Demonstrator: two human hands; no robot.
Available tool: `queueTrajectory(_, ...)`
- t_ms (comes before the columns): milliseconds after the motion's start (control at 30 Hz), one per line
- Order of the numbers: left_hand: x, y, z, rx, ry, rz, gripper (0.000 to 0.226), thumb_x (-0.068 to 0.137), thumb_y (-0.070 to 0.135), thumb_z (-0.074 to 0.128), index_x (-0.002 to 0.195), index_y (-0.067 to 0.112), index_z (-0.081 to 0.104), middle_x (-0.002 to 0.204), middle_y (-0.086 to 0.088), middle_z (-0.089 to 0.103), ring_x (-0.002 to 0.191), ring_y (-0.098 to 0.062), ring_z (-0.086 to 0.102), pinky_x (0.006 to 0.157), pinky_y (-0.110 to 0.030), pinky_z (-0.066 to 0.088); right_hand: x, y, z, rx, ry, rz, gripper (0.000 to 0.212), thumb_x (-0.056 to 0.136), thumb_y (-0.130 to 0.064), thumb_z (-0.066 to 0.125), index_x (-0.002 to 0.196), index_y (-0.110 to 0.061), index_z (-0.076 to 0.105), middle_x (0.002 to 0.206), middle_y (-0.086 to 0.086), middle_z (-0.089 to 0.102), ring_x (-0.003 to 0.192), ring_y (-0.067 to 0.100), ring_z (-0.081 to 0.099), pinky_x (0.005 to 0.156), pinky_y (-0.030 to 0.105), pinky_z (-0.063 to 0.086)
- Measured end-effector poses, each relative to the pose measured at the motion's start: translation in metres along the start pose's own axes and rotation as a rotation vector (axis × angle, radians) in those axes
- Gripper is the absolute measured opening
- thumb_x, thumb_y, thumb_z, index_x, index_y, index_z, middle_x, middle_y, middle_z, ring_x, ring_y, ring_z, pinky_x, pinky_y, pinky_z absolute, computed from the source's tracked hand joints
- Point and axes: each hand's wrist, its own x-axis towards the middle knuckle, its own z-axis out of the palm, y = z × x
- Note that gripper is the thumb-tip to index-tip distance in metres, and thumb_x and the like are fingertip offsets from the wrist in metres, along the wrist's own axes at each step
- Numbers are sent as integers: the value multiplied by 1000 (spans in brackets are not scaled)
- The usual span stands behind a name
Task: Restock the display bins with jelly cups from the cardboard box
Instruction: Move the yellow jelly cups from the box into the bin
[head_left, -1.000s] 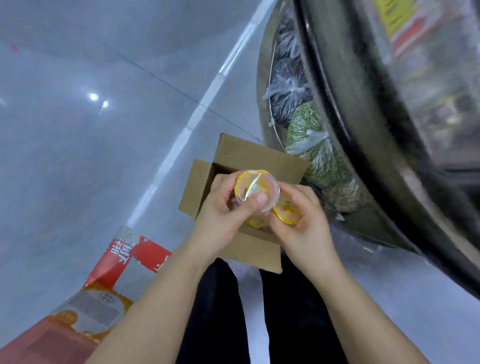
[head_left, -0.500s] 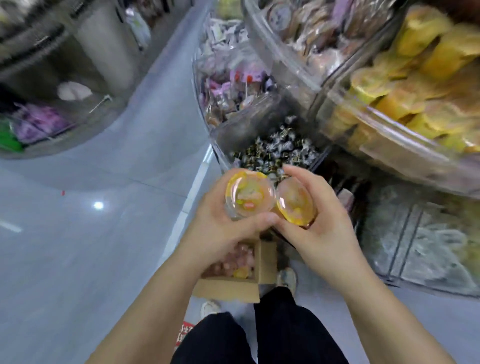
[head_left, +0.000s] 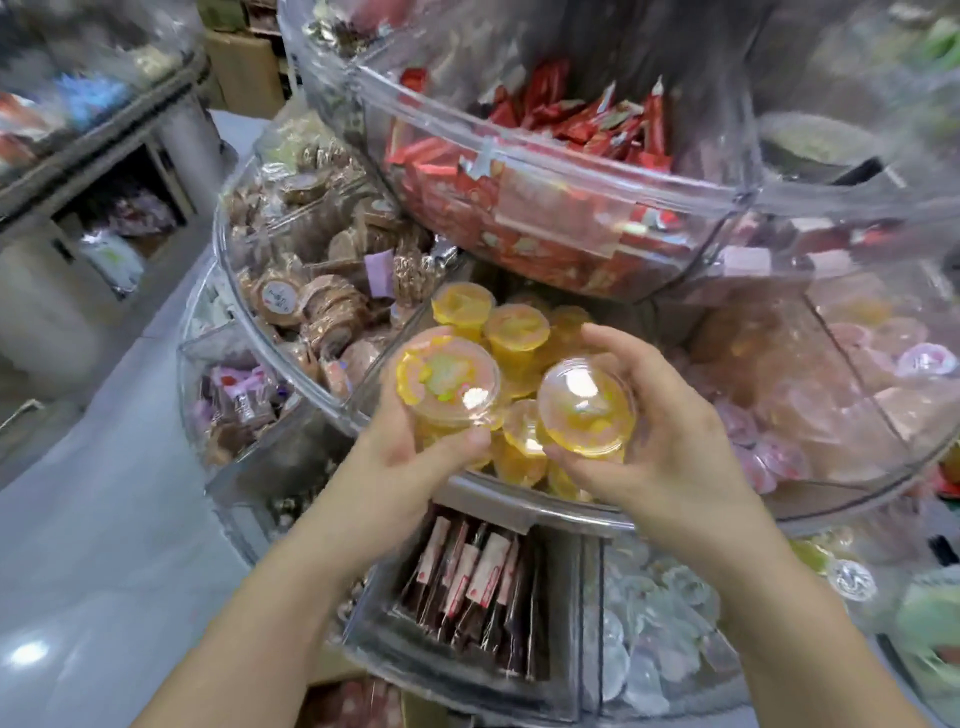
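Fingers of left hand clamped on jelly cup; right hand grips 2nd cup, both above yellow-cup bin.

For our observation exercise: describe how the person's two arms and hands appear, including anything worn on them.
Both forearms are bare up to the frame edge, with no sleeves showing. The left hand and right hand wear no gloves, and no rings, watch or bracelets are visible. Fingernails look short and unpainted.
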Motion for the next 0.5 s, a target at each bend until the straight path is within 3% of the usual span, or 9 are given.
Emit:
queueTrajectory(100, 25, 3, 4, 130, 20, 37, 47, 76, 31, 67, 119, 38, 49, 111, 24, 63, 107, 6, 56, 86, -4, 41, 17, 22, -23, -129, 67, 36, 71, 61, -13, 81, 113, -46, 45, 109, -30, 53, 102, -15, 50, 84, 8, 41)
queueTrajectory(233, 47, -1, 4, 264, 191, 71, 49, 56, 33, 80, 96, 41, 54, 94, 23, 66, 83, 6, 62, 69, -5, 45, 45, 39, -34, -234, 14, 128, 55, 66, -21, 78, 110, -38, 48, 102, -24, 50, 93, -15, 47, 78, -2, 32)
queueTrajectory(333, 52, -12, 6, 281, 239, 49, 52, 53, 35, 80, 92, 38, 46, 88, 27, 63, 77, 8, 60, 64, -5, 44, 61, 46, -24, -360, -45, 126, 59, 66, -28, 79, 118, -25, 52, 107, -12, 52, 102, 3, 49, 77, 8, 31)
queueTrajectory(500, 47, -21, 7, 226, 227, 33, 57, 64, 31, 77, 101, 46, 36, 92, 38, 54, 87, 15, 56, 67, 1, 41, 68, 51, -9, -445, -105, 128, 66, 64, -32, 82, 122, -21, 54, 121, -1, 55, 111, 19, 53, 92, 25, 39)
